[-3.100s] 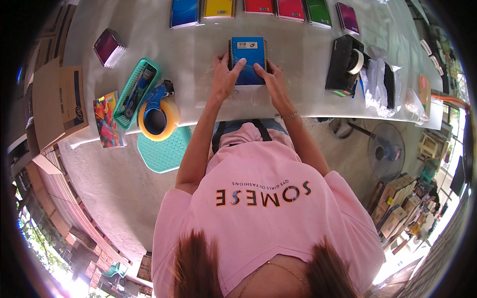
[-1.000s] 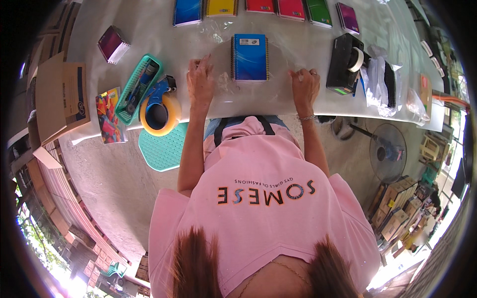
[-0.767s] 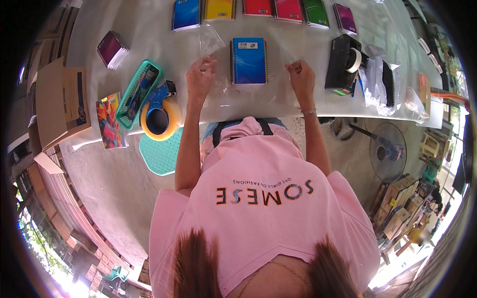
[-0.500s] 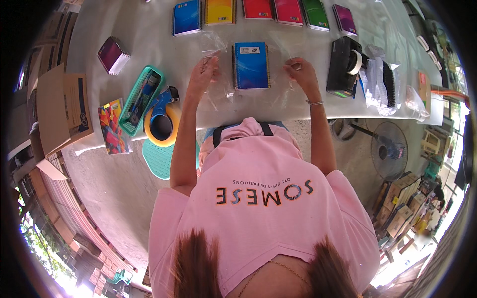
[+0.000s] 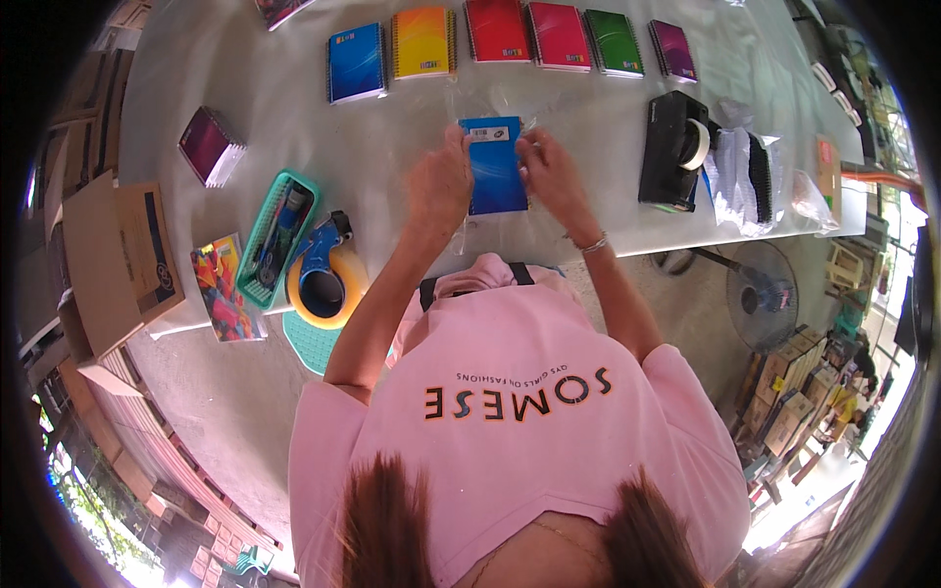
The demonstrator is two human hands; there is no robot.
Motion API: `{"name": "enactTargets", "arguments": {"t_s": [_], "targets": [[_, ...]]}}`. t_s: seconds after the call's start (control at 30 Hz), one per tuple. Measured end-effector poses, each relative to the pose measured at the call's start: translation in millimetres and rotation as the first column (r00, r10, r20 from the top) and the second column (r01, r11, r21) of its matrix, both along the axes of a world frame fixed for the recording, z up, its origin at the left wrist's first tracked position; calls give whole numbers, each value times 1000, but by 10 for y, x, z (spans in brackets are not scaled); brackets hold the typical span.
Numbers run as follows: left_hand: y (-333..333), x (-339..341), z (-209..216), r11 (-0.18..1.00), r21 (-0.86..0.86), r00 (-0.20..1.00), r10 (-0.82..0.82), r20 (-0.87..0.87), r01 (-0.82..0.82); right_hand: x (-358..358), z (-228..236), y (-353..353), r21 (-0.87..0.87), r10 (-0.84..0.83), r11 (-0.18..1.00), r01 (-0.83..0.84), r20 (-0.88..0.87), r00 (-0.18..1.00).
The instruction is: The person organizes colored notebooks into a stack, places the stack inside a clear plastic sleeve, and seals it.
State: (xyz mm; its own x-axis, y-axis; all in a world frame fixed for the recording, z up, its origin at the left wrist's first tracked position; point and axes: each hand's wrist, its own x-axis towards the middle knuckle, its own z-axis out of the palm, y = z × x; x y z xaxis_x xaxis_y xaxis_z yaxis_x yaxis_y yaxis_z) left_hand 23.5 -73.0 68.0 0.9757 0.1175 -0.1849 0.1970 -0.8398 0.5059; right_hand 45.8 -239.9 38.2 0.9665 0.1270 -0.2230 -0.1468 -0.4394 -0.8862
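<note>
At twelve o'clock on surface, nearer blue notebook amid clear film; left hand at its ten, right hand at two, both curled, grip unclear. Uneven tug could wrinkle film.

Counter: pale, glossy surface. Far side carries six spiral notebooks in a row. Centre, near edge: blue notebook, clear film about it. Left: dark purple notebooks, green basket, blue tape dispenser. Right: black tape dispenser.
</note>
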Motion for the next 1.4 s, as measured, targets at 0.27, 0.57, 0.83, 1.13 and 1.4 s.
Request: {"name": "enactTargets", "arguments": {"t_s": [0.27,0.57,0.83,1.13,1.4], "targets": [[-226,39,-195,1000,-22,999,14,-49,-16,-128,54,437,-484,68,875,21,166,984],[520,134,-52,849,-66,849,-514,123,524,-119,56,391,-455,71,890,22,186,980],[454,15,-304,848,-33,842,-521,140,530,-50,71,262,-198,24,980,-1,116,993],[284,36,-446,837,48,829,-546,117,545,-38,120,449,-391,-46,919,55,31,998],[322,16,-402,838,25,828,-542,142,545,220,339,99,-477,454,788,-389,24,891]]}}
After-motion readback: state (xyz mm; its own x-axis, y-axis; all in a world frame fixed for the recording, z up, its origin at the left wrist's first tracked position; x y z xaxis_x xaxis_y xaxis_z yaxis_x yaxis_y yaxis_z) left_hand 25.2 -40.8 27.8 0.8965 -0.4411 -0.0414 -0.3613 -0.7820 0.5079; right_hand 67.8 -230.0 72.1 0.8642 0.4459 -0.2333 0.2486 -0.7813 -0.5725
